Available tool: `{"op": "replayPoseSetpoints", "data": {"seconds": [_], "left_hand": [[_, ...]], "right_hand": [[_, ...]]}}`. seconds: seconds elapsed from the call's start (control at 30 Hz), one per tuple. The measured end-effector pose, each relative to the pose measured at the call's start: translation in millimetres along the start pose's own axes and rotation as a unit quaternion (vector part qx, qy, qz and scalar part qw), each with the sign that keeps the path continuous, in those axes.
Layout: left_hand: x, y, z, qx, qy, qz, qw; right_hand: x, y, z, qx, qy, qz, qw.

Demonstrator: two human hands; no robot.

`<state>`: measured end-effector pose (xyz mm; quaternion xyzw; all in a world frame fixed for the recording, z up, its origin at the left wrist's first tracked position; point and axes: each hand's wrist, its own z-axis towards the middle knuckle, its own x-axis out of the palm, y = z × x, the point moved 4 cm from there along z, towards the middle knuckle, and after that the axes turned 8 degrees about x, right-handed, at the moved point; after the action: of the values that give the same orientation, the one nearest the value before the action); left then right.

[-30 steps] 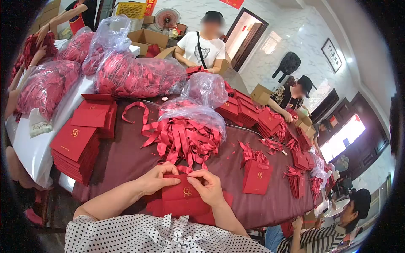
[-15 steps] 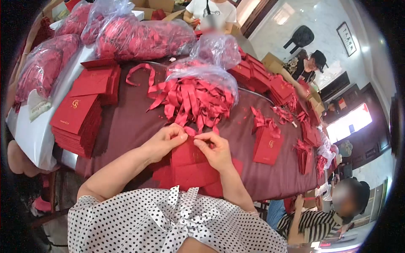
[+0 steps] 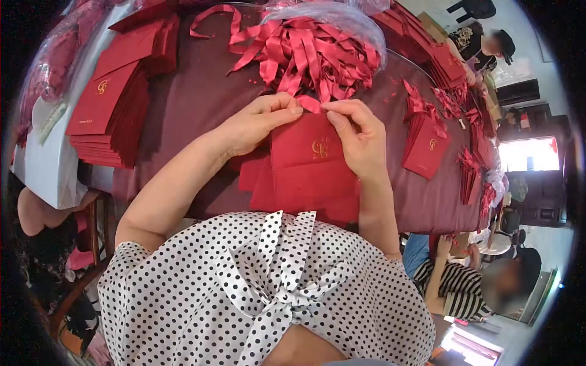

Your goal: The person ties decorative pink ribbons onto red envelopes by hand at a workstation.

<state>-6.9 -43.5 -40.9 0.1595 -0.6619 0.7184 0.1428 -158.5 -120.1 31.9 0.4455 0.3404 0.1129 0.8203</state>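
Red envelope point(image 3: 298, 143) has risen in view, top forward, long axis unclear.

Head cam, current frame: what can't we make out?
All in the head view:
- Ribbon: its parts at the left hand and right hand are hidden by those hands.
- Lower envelopes: near edges partly hidden by the blouse.
- Left stack: bottom line of print too small to read.
- Bag: cut off by the top edge.
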Motion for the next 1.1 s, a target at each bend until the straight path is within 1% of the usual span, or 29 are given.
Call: {"op": "replayPoseSetpoints", "data": {"seconds": [0.03, 0.07, 0.13, 0.23, 0.27, 0.33, 0.37, 0.4, 0.43, 0.47, 0.5, 0.53, 0.57, 0.6, 0.63, 0.67, 0.73, 0.77, 0.8, 0.83, 0.87, 0.9, 0.93, 0.97, 1.0, 1.03, 1.07, 1.1], "left_hand": [[-2, 1, 1, 0.047, -0.006, 0.055, 0.997], [-3, 3, 2, 0.045, -0.007, 0.053, 0.998], [-2, -1, 2, 0.09, -0.007, 0.122, 0.988], [0, -5, 1, 0.075, -0.017, 0.122, 0.99], [0, -4, 1, 0.075, -0.018, 0.121, 0.99], [1, -6, 1, 0.114, -0.013, 0.151, 0.982], [0, -6, 1, 0.114, -0.013, 0.151, 0.982], [1, -8, 1, 0.136, -0.009, 0.185, 0.973], [1, -10, 1, 0.157, -0.004, 0.219, 0.963], [1, -11, 1, 0.159, -0.005, 0.219, 0.963], [2, -14, 1, 0.179, 0.006, 0.241, 0.954], [5, -15, 0, 0.197, 0.017, 0.262, 0.945], [5, -16, 1, 0.202, 0.018, 0.263, 0.943], [7, -19, -1, 0.247, 0.017, 0.312, 0.917], [10, -23, -3, 0.291, 0.016, 0.36, 0.886], [12, -27, -6, 0.29, 0.003, 0.376, 0.88], [13, -36, -7, 0.296, -0.006, 0.365, 0.883], [12, -41, -8, 0.297, -0.017, 0.353, 0.887], [14, -47, -11, 0.265, 0.006, 0.364, 0.893], [16, -48, -11, 0.278, 0.029, 0.36, 0.89], [19, -48, -12, 0.289, 0.05, 0.357, 0.887], [21, -51, -16, 0.27, 0.039, 0.349, 0.896], [18, -57, -16, 0.274, 0.033, 0.35, 0.895], [16, -59, -17, 0.224, 0.086, 0.34, 0.909], [16, -58, -18, 0.17, 0.139, 0.326, 0.919], [16, -62, -20, 0.182, 0.154, 0.342, 0.909], [16, -64, -21, 0.179, 0.154, 0.34, 0.91], [17, -66, -23, 0.175, 0.184, 0.351, 0.901]], "right_hand": [[-1, 9, -1, 0.002, 0.002, 0.0, 1.0], [1, 15, -2, 0.019, 0.016, -0.023, 0.999], [6, 16, -7, 0.04, 0.031, -0.044, 0.998], [11, 12, -11, 0.069, 0.047, -0.065, 0.994], [14, 11, -12, 0.058, 0.052, -0.069, 0.995], [16, 12, -12, 0.047, 0.059, -0.072, 0.995], [17, 16, -12, 0.025, 0.062, -0.111, 0.992], [18, 19, -11, 0.003, 0.065, -0.15, 0.987], [18, 22, -11, 0.002, 0.066, -0.151, 0.986], [19, 25, -11, -0.021, 0.071, -0.183, 0.98], [20, 29, -11, -0.044, 0.075, -0.216, 0.973], [20, 31, -11, -0.043, 0.075, -0.217, 0.972], [22, 35, -9, -0.084, 0.076, -0.259, 0.959], [25, 39, -7, -0.123, 0.077, -0.3, 0.943], [29, 44, -7, -0.135, 0.067, -0.318, 0.936], [30, 46, -7, -0.137, 0.064, -0.322, 0.935], [32, 45, -6, -0.141, 0.077, -0.336, 0.928], [30, 41, -2, -0.151, 0.045, -0.26, 0.953], [25, 37, 2, -0.006, 0.08, -0.16, 0.984], [20, 32, 3, 0.138, 0.112, -0.055, 0.983], [15, 30, 2, 0.116, 0.129, -0.058, 0.983], [15, 28, -4, 0.099, 0.131, -0.056, 0.985], [15, 30, -10, 0.083, 0.133, -0.052, 0.986], [14, 41, -14, 0.022, 0.124, -0.115, 0.985], [15, 45, -19, 0.018, 0.121, -0.129, 0.984], [17, 48, -23, 0.017, 0.117, -0.143, 0.983], [17, 55, -23, 0.01, 0.11, -0.162, 0.981], [18, 58, -25, 0.014, 0.11, -0.162, 0.98]]}}
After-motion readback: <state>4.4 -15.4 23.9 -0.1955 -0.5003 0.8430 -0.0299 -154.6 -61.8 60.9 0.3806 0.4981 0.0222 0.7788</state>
